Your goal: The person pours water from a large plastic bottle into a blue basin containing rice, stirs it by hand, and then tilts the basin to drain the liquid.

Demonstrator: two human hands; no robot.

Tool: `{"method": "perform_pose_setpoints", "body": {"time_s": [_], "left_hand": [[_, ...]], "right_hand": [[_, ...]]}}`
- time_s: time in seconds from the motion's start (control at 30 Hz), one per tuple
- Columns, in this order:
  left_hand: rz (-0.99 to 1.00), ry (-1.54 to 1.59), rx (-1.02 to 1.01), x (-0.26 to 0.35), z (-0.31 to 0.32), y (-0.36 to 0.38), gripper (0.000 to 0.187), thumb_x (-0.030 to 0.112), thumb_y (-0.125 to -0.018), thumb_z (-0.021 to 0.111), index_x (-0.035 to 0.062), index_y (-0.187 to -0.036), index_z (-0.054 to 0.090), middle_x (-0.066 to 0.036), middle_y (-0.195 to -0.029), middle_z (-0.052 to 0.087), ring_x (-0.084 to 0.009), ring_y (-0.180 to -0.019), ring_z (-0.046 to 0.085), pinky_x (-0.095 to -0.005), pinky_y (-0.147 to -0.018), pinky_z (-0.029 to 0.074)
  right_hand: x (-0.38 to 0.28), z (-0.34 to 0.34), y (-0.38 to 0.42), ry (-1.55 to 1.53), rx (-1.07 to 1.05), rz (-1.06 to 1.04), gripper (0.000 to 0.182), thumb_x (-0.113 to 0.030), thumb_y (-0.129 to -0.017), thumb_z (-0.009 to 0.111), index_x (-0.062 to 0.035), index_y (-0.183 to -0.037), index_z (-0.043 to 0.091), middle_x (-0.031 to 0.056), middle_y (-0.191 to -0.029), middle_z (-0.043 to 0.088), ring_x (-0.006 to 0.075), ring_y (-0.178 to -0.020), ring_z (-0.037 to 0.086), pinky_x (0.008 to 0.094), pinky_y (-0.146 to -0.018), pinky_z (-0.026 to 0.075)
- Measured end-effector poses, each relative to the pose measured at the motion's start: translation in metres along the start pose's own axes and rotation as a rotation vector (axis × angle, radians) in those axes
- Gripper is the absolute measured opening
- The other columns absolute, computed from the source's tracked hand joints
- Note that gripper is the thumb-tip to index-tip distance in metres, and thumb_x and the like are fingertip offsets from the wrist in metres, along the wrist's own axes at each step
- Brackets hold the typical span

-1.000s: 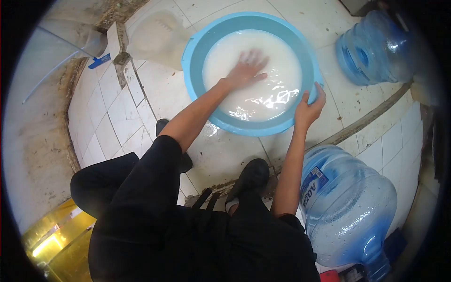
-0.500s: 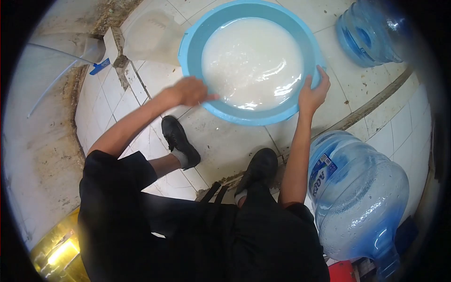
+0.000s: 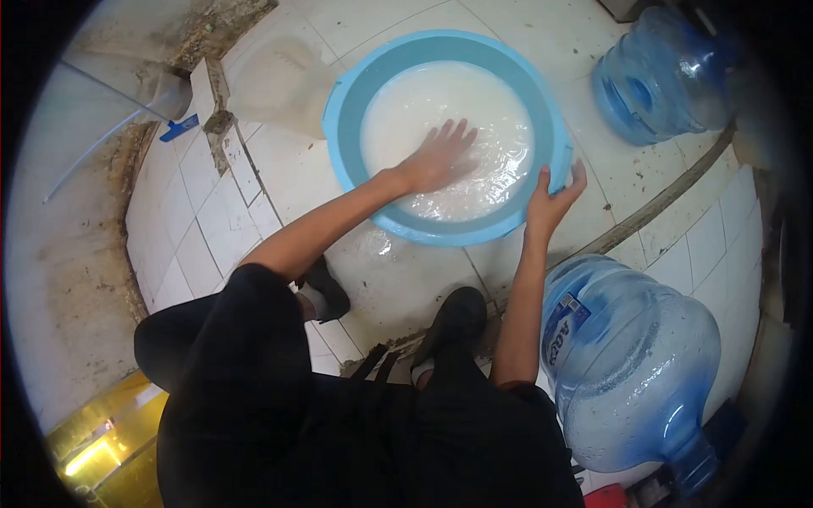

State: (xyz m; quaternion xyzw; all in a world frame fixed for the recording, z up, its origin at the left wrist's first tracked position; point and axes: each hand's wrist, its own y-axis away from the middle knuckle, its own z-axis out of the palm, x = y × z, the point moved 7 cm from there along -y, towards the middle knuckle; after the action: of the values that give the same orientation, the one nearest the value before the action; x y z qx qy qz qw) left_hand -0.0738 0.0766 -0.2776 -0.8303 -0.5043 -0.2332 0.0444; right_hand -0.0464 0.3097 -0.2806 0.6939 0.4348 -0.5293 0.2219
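Note:
A round light-blue plastic basin stands on the tiled floor in front of my feet. Cloudy white liquid fills much of it, rippling with small bubbles toward the right. My left hand reaches over the near-left rim, palm down on the liquid's surface, fingers spread and holding nothing. At the right side of the basin, my right hand grips the rim, thumb on top and fingers around the outside.
A large clear-blue water jug lies beside my right arm; another water jug is at the upper right. A blue-headed squeegee leans at the left. A translucent container sits left of the basin. Something shiny yellow is lower left.
My left hand has moved from the near-left rim in over the white liquid, and its fingers have spread. My right hand stays on the rim. The view has shifted slightly.

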Motion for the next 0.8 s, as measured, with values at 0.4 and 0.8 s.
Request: {"method": "perform_pose_setpoints", "body": {"time_s": [0.4,0.8], "left_hand": [[0.363,-0.287,-0.163,0.021,-0.002,0.140,0.028,0.020,-0.086,0.066,0.0011,-0.106,0.063,-0.012,-0.095,0.068,-0.0268,-0.091,0.069,-0.0379,-0.077,0.057],[0.301,-0.365,-0.266,0.043,-0.015,0.136,0.014,0.006,-0.080,0.062,0.0005,-0.092,0.064,-0.015,-0.085,0.069,-0.0296,-0.073,0.072,-0.0400,-0.065,0.057]], "right_hand": [[-0.016,0.006,0.164,-0.732,-0.394,0.857,0.037,-0.019,-0.098,0.066,0.0032,-0.125,0.052,0.0127,-0.105,0.065,0.0196,-0.090,0.067,0.0349,-0.072,0.062],[-0.026,-0.001,0.155,-0.607,-0.536,0.791,0.029,-0.016,-0.099,0.064,0.0070,-0.114,0.055,0.0136,-0.092,0.070,0.0262,-0.077,0.075,0.0258,-0.042,0.046]]}}
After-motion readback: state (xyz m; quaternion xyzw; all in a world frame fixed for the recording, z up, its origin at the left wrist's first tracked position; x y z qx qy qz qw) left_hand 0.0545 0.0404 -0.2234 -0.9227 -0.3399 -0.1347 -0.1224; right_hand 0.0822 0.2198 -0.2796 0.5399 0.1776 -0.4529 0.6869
